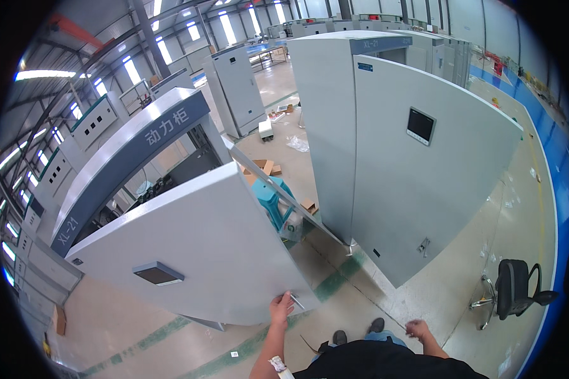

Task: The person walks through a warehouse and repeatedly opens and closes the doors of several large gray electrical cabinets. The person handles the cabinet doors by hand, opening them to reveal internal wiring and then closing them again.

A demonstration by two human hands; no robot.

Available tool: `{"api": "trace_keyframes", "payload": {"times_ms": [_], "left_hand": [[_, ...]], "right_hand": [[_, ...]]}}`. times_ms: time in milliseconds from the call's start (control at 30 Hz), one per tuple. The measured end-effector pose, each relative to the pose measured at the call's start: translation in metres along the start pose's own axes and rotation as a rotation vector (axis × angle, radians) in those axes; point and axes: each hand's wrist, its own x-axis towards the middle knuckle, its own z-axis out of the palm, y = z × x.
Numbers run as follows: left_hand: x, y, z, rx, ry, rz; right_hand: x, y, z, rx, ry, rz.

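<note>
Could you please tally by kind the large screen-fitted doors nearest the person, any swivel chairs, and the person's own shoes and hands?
Screen-fitted doors: 2
Swivel chair: 1
Shoes: 2
Hands (left hand, right hand): 2
Total: 7

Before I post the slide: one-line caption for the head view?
Left hand at the handle of an open grey cabinet door, right hand away from it.

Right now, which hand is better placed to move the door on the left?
Probably the left hand: it is at the handle of that door, while the right hand hangs apart from it.
</note>
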Motion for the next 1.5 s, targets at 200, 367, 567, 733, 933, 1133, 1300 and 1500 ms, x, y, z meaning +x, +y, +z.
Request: {"api": "trace_keyframes", "payload": {"times_ms": [200, 367, 567, 733, 933, 1133, 1300, 1500], "left_hand": [[0.054, 0.010, 0.013, -0.091, 0.072, 0.086], [0.103, 0.039, 0.046, -0.194, 0.297, 0.258], [0.201, 0.074, 0.038, -0.159, 0.499, 0.305], [0.208, 0.048, 0.038, -0.185, 0.500, 0.401], [0.203, 0.048, 0.044, 0.077, 0.282, 0.250], [0.228, 0.031, 0.019, 0.999, 0.518, 0.324], [0.224, 0.061, 0.024, 1.241, 0.525, 0.299], [0.221, 0.052, 0.017, 1.204, 0.521, 0.372]], "right_hand": [[0.066, 0.184, -0.080, -1.206, -0.390, -0.728], [0.064, 0.120, -0.099, -0.673, -0.062, -0.138], [0.077, -0.049, -0.083, -0.014, 0.036, 0.170], [0.110, -0.109, -0.079, 0.055, 0.037, 0.074], [0.132, -0.098, -0.097, -0.087, 0.065, 0.237], [0.111, -0.120, -0.080, -0.226, 0.056, 0.290], [0.154, -0.109, -0.073, -0.320, -0.022, 0.084], [0.124, -0.229, -0.050, -0.007, 0.428, -0.314]]}}
